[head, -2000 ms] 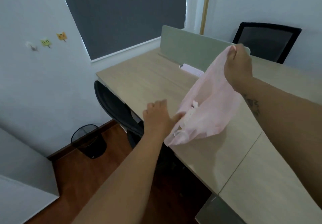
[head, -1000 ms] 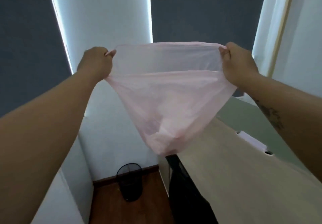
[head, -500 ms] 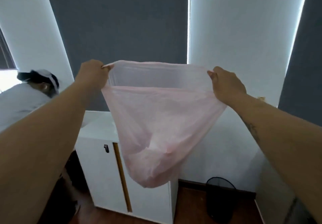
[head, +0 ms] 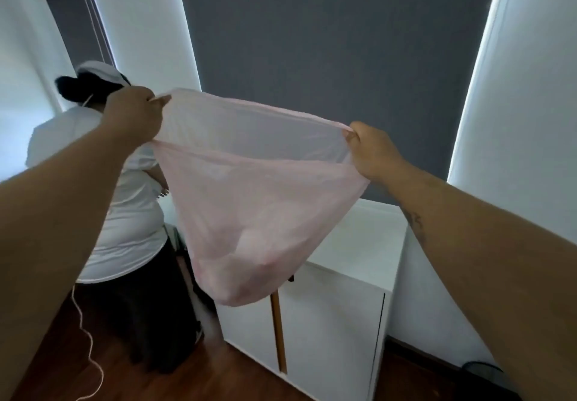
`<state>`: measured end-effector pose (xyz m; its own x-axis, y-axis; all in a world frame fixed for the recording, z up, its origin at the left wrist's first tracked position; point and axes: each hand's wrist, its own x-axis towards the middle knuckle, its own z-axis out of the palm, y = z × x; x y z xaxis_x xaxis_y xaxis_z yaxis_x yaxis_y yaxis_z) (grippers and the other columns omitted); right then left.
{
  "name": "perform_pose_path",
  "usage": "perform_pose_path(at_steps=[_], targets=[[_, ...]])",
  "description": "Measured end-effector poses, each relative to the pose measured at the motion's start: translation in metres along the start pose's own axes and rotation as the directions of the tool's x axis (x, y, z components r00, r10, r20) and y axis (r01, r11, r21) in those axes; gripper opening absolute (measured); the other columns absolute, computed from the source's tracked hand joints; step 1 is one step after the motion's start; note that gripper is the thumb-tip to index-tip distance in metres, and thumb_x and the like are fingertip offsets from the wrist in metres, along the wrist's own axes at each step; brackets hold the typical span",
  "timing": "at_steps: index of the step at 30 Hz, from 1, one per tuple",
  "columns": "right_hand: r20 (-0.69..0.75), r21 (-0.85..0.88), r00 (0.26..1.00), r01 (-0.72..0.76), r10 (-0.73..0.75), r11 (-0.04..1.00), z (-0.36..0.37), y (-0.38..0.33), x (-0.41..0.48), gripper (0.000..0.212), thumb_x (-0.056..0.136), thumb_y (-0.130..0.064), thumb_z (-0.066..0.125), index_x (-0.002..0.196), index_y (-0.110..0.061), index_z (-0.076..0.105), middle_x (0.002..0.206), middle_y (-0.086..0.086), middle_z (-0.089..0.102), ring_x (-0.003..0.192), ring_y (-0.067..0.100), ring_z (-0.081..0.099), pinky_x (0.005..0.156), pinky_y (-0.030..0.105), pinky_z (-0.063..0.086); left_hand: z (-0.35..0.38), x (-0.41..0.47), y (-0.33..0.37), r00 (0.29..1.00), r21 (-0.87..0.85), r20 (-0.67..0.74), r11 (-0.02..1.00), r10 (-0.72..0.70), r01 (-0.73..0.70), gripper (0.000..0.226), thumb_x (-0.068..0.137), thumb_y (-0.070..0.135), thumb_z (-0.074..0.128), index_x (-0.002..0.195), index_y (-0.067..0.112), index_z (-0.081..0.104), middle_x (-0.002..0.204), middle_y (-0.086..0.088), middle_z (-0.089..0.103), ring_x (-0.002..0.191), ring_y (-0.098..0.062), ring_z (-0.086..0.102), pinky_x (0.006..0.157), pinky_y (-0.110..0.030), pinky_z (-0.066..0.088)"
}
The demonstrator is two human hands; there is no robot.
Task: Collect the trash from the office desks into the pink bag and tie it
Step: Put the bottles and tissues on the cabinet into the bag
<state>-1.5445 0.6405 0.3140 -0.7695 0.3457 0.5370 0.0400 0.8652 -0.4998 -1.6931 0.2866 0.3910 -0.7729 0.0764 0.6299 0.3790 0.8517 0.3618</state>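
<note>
Head view: left hand (head: 134, 116) and right hand (head: 373, 151) pinch the pink bag (head: 249, 213) mouth taut; gathering both corners evenly should ease tying.

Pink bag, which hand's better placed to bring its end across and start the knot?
Right, probably. The right hand pinches the lower rim end of the pink bag, with only the blind behind; the left hand holds the higher end, in front of another person.

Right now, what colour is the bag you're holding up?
Pale, see-through pink bag; it shows best in the head view.
</note>
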Motion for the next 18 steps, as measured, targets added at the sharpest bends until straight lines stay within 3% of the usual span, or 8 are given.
perform_pose_path(at_steps=[2, 5, 10, 14, 16, 18], targets=[[0.049, 0.059, 0.999, 0.013, -0.016, 0.998, 0.026, 0.008, 0.029, 0.026, 0.102, -0.023, 0.039, 0.082, -0.012, 0.051, 0.077, 0.005, 0.053, 0.072, 0.026, 0.046, 0.057, 0.033, 0.028, 0.019, 0.023, -0.001, 1.0, 0.081, 0.011, 0.997, -0.011, 0.01, 0.048, 0.103, 0.035, 0.041, 0.101, -0.008, 0.061, 0.107, -0.032, 0.062, 0.104, -0.047, 0.057, 0.086, -0.045, 0.044], [0.139, 0.18, 0.99, 0.003, -0.028, 0.984, 0.065, 0.024, 0.073, 0.024, 0.098, -0.015, 0.041, 0.087, -0.007, 0.061, 0.075, 0.006, 0.054, 0.071, 0.024, 0.048, 0.058, 0.03, 0.031, 0.046, 0.062, 0.001, 0.995, 0.043, 0.01, 0.994, -0.099, 0.098, 0.051, 0.102, 0.04, 0.042, 0.105, -0.006, 0.063, 0.113, -0.031, 0.062, 0.107, -0.046, 0.058, 0.092, -0.047, 0.046], [0.232, 0.32, 0.972, -0.048, -0.029, 0.946, 0.13, 0.044, 0.128, 0.026, 0.097, -0.015, 0.04, 0.087, -0.014, 0.064, 0.068, -0.002, 0.053, 0.067, 0.021, 0.049, 0.06, 0.029, 0.038, 0.097, 0.112, -0.002, 0.971, -0.073, -0.035, 0.97, -0.236, 0.233, 0.041, 0.097, 0.042, 0.049, 0.097, 0.008, 0.072, 0.11, -0.023, 0.067, 0.102, -0.045, 0.062, 0.068, -0.028, 0.052], [0.292, 0.423, 0.956, -0.148, 0.02, 0.894, 0.183, 0.049, 0.156, 0.025, 0.097, -0.017, 0.04, 0.085, -0.009, 0.061, 0.067, -0.001, 0.05, 0.071, 0.032, 0.058, 0.071, 0.046, 0.055, 0.13, 0.141, -0.007, 0.963, -0.104, -0.045, 0.96, -0.265, 0.259, 0.043, 0.097, 0.041, 0.047, 0.102, 0.008, 0.075, 0.112, -0.02, 0.067, 0.109, -0.038, 0.059, 0.093, -0.037, 0.044], [0.282, 0.466, 0.958, -0.179, 0.045, 0.866, 0.212, 0.047, 0.17, 0.028, 0.097, -0.016, 0.039, 0.073, -0.016, 0.054, 0.065, 0.0, 0.049, 0.073, 0.039, 0.062, 0.067, 0.052, 0.057, 0.147, 0.156, -0.01, 0.946, -0.14, -0.051, 0.94, -0.321, 0.312, 0.042, 0.097, 0.045, 0.046, 0.095, 0.015, 0.076, 0.103, -0.012, 0.067, 0.108, -0.032, 0.06, 0.089, -0.03, 0.044], [0.249, 0.488, 0.965, -0.201, 0.086, 0.85, 0.242, 0.045, 0.184, 0.032, 0.096, -0.016, 0.038, 0.065, -0.018, 0.043, 0.062, 0.0, 0.047, 0.065, 0.036, 0.06, 0.058, 0.054, 0.056, 0.17, 0.172, -0.015, 0.923, -0.182, -0.052, 0.913, -0.381, 0.366, 0.039, 0.097, 0.047, 0.046, 0.075, 0.024, 0.069, 0.088, -0.004, 0.064, 0.098, -0.029, 0.062, 0.078, -0.027, 0.046]])
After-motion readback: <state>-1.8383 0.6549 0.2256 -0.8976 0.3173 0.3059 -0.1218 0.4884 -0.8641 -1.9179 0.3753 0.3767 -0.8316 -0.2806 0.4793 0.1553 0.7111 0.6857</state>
